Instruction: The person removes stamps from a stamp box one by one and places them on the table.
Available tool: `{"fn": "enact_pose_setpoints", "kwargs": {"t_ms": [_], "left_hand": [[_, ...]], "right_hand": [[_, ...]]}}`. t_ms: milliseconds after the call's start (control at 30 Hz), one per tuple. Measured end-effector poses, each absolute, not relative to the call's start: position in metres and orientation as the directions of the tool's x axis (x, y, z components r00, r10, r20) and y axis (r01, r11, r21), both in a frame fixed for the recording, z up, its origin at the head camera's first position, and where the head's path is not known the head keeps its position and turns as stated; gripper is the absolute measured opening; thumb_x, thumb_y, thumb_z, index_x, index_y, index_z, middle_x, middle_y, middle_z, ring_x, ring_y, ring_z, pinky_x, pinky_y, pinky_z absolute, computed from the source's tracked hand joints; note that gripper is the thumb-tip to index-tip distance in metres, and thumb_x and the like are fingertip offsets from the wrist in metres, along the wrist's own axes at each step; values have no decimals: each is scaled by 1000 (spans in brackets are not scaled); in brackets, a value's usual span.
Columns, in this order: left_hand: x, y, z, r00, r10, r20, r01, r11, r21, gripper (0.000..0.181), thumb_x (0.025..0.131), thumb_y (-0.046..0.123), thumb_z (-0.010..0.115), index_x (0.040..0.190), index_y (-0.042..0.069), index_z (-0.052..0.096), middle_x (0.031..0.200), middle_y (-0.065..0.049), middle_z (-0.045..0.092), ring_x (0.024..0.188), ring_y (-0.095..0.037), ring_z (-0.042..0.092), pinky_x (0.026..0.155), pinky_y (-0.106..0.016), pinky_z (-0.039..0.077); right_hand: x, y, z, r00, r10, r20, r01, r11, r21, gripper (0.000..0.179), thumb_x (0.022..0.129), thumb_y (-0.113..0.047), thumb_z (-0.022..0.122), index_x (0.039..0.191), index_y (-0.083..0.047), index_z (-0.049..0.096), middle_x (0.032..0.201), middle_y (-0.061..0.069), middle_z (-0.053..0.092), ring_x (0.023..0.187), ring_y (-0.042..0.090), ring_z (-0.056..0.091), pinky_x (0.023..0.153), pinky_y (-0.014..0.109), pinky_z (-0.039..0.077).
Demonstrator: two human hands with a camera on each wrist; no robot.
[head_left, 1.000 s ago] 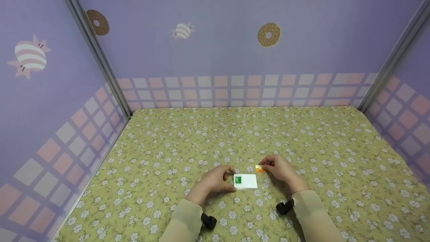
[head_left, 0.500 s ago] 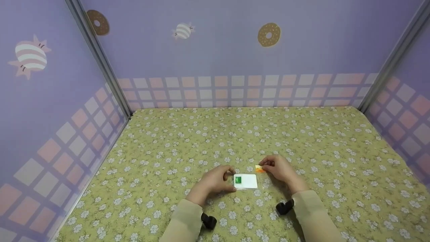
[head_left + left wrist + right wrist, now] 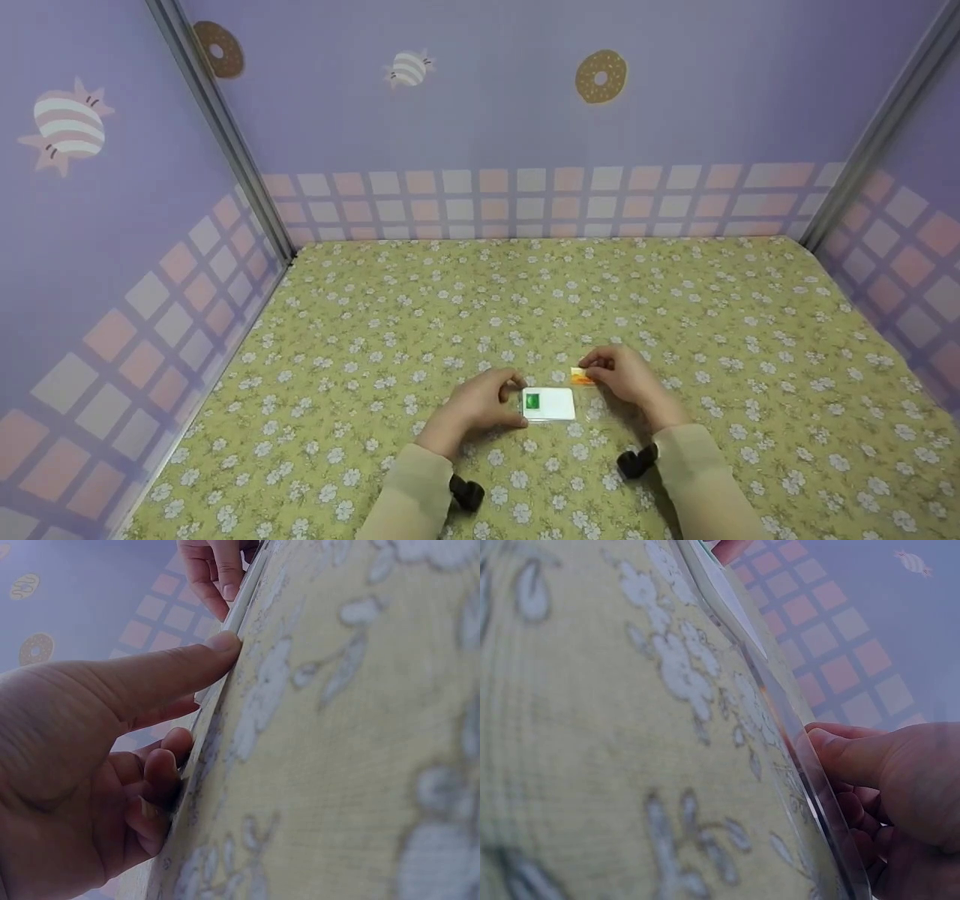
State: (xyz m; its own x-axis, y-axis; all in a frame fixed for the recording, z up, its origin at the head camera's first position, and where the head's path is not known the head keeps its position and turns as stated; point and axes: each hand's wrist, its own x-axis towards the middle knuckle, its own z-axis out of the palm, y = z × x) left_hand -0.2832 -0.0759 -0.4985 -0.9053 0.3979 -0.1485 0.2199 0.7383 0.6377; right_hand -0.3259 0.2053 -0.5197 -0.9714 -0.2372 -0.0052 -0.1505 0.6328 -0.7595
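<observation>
A white card [image 3: 556, 403] with a small green square [image 3: 532, 401] near its left end lies flat on the flowered cloth. My left hand [image 3: 478, 401] holds its left end, thumb at the near corner and forefinger at the far one; in the left wrist view the thumb [image 3: 180, 671] presses the near edge. My right hand [image 3: 626, 375] pinches a small flat yellow-and-orange piece [image 3: 579, 376] between thumb and fingers, just beyond the card's far right corner. A clear plastic edge [image 3: 802, 765] runs from the white card past the right fingers in the right wrist view.
A yellow-green flowered cloth [image 3: 420, 315] covers the table. Purple panels with a checked band [image 3: 525, 202] stand at the back and both sides, with metal posts [image 3: 225, 142] at the corners. Black wrist cameras [image 3: 466, 493] sit on both cuffs.
</observation>
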Motion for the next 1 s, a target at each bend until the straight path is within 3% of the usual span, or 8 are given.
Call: {"fn": "enact_pose_setpoints", "kwargs": {"t_ms": [400,700,1000], "left_hand": [[-284,-76,-498,-901,412,-134,242,736,633,53,81,32,89,127,19,67,90,0,55,77,-17,45,70,-36,35],[-285,-76,-499,-901,414,-132,240,727,644,52,80,32,89,125,19,67,91,0,56,77,-17,46,71,-37,36],[-285,-76,-499,-899,420,-120,257,731,632,51,80,32,89,124,19,67,88,1,55,75,-16,44,69,-36,35]], "right_hand": [[-325,207,-516,-973,-229,-28,-120,607,-785,17,101,-8,63,113,-7,76,98,9,71,79,14,62,70,30,54],[-325,203,-512,-980,-198,-18,-111,621,-776,17,102,-14,65,114,-7,75,97,9,70,77,15,58,66,31,47],[-322,194,-507,-972,-234,14,-153,586,-796,17,101,-12,65,114,-5,75,103,12,72,82,14,60,67,27,48]]}}
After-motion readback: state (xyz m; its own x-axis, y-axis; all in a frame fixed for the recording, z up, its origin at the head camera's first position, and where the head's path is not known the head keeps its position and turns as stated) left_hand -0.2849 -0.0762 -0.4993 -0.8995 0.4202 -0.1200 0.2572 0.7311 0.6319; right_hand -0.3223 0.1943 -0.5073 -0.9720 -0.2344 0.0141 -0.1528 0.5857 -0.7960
